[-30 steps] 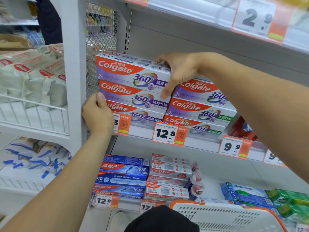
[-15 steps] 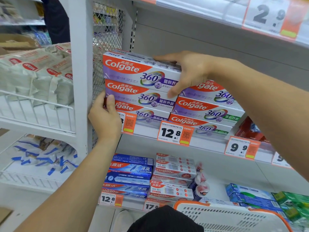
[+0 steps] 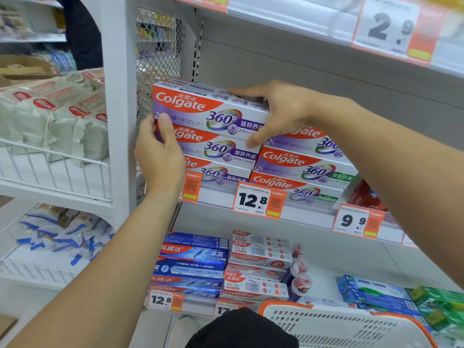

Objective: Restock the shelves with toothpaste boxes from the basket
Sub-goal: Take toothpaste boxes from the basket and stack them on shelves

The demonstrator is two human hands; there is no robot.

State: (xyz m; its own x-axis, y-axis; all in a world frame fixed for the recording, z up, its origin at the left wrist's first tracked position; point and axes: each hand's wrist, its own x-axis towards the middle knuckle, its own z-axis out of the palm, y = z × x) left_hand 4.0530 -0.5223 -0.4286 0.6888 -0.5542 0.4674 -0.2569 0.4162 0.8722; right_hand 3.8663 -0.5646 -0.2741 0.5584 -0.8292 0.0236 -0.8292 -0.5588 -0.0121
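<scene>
A purple-and-white Colgate 360 toothpaste box [image 3: 200, 106] lies on top of a stack of three at the left end of the middle shelf [image 3: 306, 217]. My right hand [image 3: 281, 111] grips its right end, fingers across the top and thumb down the front. My left hand [image 3: 160, 156] holds the left end of the stack, its thumb up against the top box's lower left corner and its fingers hidden behind. The white basket with an orange rim [image 3: 351, 325] sits at the bottom right; what it holds is out of sight.
A second Colgate stack [image 3: 301, 164] adjoins on the right. Just left stand a white upright post [image 3: 120, 96] and a mesh side panel [image 3: 158, 59]. The shelf above [image 3: 301, 23] hangs close overhead. Blue and red toothpaste boxes [image 3: 193, 259] fill the lower shelf.
My left hand has climbed from the bottom box's left end to the top box's corner. My right hand has kept its hold on the top box.
</scene>
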